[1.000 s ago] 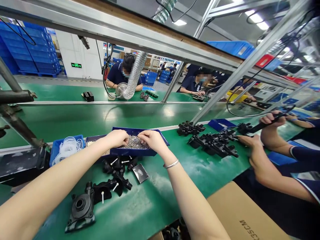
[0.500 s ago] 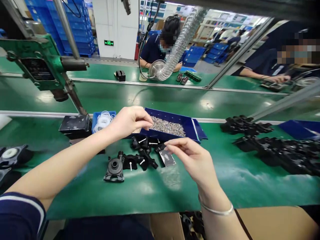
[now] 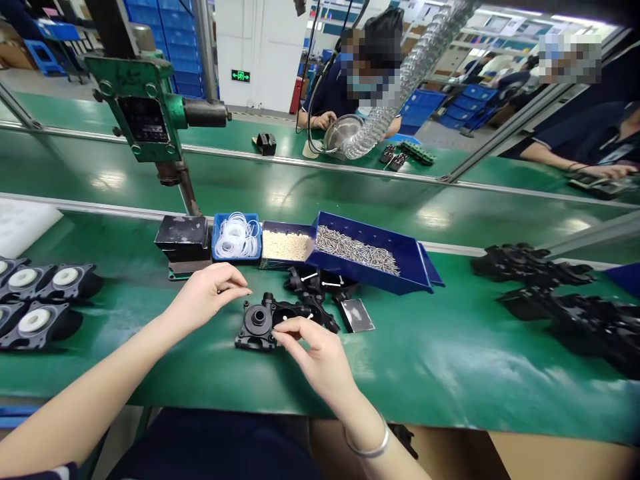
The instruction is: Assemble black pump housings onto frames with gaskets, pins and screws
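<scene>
A black plastic housing (image 3: 259,322) with a round raised hub lies on the green bench, other black parts touching its right side. My left hand (image 3: 210,298) is just above and left of it, thumb and forefinger pinched; a tiny dark speck shows at the tips, too small to name. At the housing's right edge, my right hand (image 3: 317,353) pinches thumb and forefinger close to a corner hole. What those fingertips hold, if anything, is hidden. Behind are a blue bin of metal screws (image 3: 357,250), a tray of small cream pieces (image 3: 286,245) and a blue box of white rings (image 3: 237,237).
A green press (image 3: 145,110) stands at the back left above a black block (image 3: 183,237). Housings with white discs (image 3: 35,320) lie at the left, stacked black parts (image 3: 570,300) at the right. Across the bench a person (image 3: 370,73) sits behind a foil duct (image 3: 415,73).
My left hand has come away from the screw bin toward the black housing. My right hand has moved left to the housing's right edge. The view has shifted left.
</scene>
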Action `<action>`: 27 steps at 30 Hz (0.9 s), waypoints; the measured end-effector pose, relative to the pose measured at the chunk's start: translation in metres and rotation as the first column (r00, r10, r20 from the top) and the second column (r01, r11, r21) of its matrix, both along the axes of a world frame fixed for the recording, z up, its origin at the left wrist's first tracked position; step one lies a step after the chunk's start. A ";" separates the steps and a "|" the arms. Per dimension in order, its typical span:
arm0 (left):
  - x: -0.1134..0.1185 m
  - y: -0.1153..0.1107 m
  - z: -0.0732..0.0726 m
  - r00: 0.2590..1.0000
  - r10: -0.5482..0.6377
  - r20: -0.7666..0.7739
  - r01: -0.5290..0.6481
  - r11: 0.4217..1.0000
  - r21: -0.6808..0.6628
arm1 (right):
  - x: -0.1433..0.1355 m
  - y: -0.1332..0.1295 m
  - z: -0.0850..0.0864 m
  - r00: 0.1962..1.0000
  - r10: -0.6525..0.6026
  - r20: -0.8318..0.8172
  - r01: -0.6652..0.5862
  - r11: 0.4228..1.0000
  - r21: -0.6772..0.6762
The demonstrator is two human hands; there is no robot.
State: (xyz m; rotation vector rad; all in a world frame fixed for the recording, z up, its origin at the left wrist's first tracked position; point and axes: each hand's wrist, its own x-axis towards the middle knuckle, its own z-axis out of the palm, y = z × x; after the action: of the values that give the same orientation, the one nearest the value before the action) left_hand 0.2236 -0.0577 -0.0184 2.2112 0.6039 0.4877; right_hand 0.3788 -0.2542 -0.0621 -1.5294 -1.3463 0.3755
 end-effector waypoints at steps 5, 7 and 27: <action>-0.001 -0.001 0.002 0.998 -0.027 -0.065 0.034 0.993 0.113 | -0.001 -0.003 -0.004 0.979 0.048 0.196 -0.057 0.997 0.043; 0.000 -0.004 0.001 0.995 -0.042 -0.086 0.053 0.991 0.124 | -0.002 -0.004 -0.004 0.965 0.084 0.247 -0.100 0.994 0.052; -0.003 -0.017 -0.015 0.953 -0.201 -0.228 0.285 0.853 0.437 | -0.005 -0.009 -0.015 0.946 0.069 0.315 -0.095 0.993 0.069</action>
State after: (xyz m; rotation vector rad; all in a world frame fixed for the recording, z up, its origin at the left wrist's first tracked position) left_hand 0.2211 -0.0747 -0.0336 2.7692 0.2996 0.3285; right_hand 0.3741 -0.2633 -0.0769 -1.5101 -1.6551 0.1273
